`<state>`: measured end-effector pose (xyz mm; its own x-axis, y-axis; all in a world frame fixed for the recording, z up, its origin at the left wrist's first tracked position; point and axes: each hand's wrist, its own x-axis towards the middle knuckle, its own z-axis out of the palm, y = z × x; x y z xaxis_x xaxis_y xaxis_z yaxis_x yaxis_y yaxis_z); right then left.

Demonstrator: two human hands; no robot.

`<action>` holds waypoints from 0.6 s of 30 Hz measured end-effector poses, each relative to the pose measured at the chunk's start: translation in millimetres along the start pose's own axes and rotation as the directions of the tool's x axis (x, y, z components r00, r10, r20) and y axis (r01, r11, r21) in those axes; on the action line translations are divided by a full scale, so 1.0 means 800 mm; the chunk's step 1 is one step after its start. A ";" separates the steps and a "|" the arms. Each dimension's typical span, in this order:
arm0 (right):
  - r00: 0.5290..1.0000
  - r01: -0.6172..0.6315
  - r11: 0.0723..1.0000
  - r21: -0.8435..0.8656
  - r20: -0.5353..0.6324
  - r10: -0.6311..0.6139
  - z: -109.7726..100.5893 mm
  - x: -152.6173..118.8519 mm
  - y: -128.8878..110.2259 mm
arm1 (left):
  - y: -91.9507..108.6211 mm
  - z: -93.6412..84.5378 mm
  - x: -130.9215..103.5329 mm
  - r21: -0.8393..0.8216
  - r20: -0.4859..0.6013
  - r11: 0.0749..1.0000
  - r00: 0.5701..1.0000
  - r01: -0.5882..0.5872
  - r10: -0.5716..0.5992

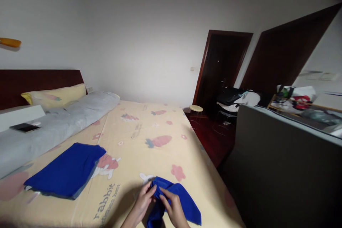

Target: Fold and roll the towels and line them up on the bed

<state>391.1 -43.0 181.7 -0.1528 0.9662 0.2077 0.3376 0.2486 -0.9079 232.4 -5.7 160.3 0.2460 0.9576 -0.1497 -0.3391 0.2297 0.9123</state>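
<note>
Both hands meet low in the view over a small blue cloth [177, 199] that lies on the near edge of the bed [149, 142]. The left hand [143, 203] has its fingers curled in, the tips pinching a fold at the cloth's upper edge; the right hand [175, 208] comes in from the other side, thumb and forefinger closed on the same bunched part, so the two grips sit almost touching. Held this way the fabric is gathered between them while the rest trails flat toward the right and a strip hangs down between the wrists (whether the lower fingers also clamp it cannot be told from here).

Well apart to the left, a larger stack of folded blue fabric [66, 172] rests flat on the yellow printed bedsheet [133, 128], its edges squared, with a grey layer showing underneath. Beyond it a long grey bolster [61, 121] runs along the bed toward a yellow pillow [53, 96] against the dark headboard [40, 80]. A dark phone [24, 127] lies on a white ledge at far left. To the right stand a grey partition [280, 164], a cluttered desk [296, 103] and a small round stool [196, 108] near the dark doorway [221, 64].
</note>
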 end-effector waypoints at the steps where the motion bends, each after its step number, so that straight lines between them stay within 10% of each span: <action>1: 1.000 -0.013 1.000 -0.003 -0.010 0.013 -0.003 0.000 0.000 | -0.001 -0.001 -0.001 -0.044 0.003 0.999 1.000 0.015 -0.015; 8: 0.969 0.064 0.998 -0.030 -0.238 -0.069 -0.003 0.001 0.015 | -0.004 0.005 -0.002 -0.358 -0.018 0.932 0.997 0.062 -0.073; 18: 0.988 -0.061 0.996 -0.067 -0.143 0.051 0.005 0.002 -0.005 | 0.027 0.010 -0.018 -0.053 0.157 0.998 0.987 -0.031 0.039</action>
<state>385.9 -42.8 184.1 -0.0007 0.9774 0.2115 0.4074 0.1934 -0.8925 228.9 -15.8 184.8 0.3721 0.9267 -0.0521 -0.3939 0.2085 0.8952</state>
